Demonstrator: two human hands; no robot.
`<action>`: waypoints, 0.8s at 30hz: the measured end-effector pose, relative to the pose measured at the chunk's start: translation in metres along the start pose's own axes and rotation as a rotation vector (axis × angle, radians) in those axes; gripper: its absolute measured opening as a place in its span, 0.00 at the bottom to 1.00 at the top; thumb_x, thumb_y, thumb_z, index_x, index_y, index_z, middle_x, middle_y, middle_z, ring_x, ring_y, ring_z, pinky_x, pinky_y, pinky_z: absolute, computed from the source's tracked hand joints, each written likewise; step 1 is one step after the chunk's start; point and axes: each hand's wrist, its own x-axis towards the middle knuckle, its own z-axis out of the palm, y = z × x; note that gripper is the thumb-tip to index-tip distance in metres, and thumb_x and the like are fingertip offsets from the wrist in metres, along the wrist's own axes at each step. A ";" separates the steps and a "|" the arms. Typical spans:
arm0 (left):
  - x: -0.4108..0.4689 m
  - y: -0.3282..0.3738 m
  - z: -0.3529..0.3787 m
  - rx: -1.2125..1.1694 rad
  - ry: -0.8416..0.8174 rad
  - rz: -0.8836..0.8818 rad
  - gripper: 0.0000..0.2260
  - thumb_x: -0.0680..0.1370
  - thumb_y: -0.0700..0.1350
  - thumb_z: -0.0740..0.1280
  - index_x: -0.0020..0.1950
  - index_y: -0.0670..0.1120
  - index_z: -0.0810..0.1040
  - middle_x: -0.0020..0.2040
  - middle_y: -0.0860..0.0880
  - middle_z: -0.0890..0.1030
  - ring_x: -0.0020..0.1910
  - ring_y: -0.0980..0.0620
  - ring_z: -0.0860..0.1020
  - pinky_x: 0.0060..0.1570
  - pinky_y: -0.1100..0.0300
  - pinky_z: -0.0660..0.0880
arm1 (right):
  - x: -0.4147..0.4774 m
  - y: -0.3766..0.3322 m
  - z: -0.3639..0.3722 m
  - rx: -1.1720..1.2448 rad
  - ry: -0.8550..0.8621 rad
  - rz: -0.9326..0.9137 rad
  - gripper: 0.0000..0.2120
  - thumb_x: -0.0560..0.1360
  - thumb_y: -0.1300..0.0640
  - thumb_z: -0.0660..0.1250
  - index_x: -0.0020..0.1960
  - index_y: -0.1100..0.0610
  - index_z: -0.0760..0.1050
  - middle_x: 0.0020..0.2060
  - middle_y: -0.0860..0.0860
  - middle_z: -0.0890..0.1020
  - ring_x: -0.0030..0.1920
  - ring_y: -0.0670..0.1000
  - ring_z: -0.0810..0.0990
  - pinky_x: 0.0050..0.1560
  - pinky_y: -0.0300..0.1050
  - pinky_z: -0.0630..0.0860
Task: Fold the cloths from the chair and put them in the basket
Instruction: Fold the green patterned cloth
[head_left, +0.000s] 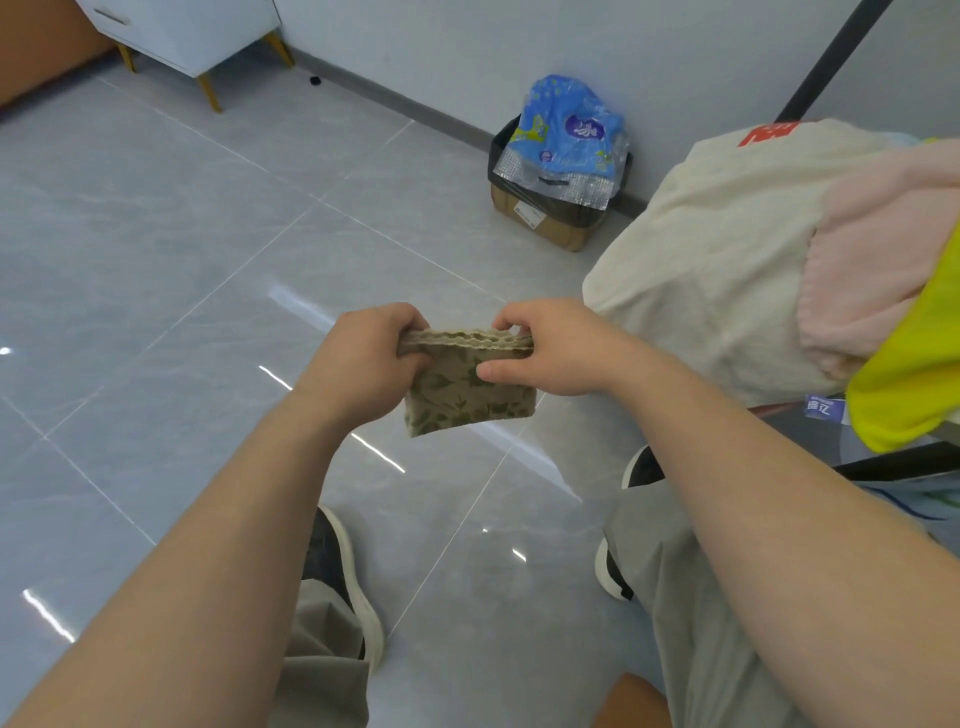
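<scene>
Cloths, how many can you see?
4. A leafy cloth is held by the left hand and the right hand. A cream cloth, a pink cloth and a yellow cloth are piled at the right. More may be hidden underneath.

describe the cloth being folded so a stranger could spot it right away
Start at the grey tiled floor in mid-frame, where the left hand and right hand meet. Between them hangs a small folded beige cloth with green leaf print; the cloths piled at right are cream, pink and yellow.
</scene>
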 end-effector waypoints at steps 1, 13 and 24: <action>0.000 0.001 -0.001 -0.040 0.017 -0.010 0.03 0.77 0.44 0.70 0.49 0.51 0.79 0.42 0.54 0.80 0.42 0.57 0.77 0.37 0.65 0.70 | 0.001 0.001 0.001 -0.039 0.002 -0.008 0.22 0.73 0.36 0.70 0.62 0.47 0.76 0.51 0.46 0.79 0.52 0.50 0.77 0.52 0.46 0.75; -0.001 0.016 0.004 -0.195 0.085 0.004 0.07 0.79 0.51 0.68 0.49 0.48 0.77 0.43 0.52 0.80 0.41 0.55 0.77 0.38 0.62 0.73 | 0.001 -0.004 0.002 0.047 -0.012 -0.108 0.10 0.75 0.45 0.70 0.50 0.51 0.76 0.45 0.46 0.81 0.46 0.48 0.79 0.46 0.45 0.77; -0.002 0.013 -0.002 -0.435 -0.047 -0.031 0.08 0.73 0.48 0.76 0.50 0.51 0.81 0.40 0.53 0.84 0.38 0.59 0.82 0.41 0.63 0.79 | 0.002 -0.006 0.006 0.040 0.288 -0.210 0.11 0.78 0.47 0.65 0.41 0.52 0.72 0.32 0.46 0.75 0.36 0.49 0.73 0.46 0.48 0.72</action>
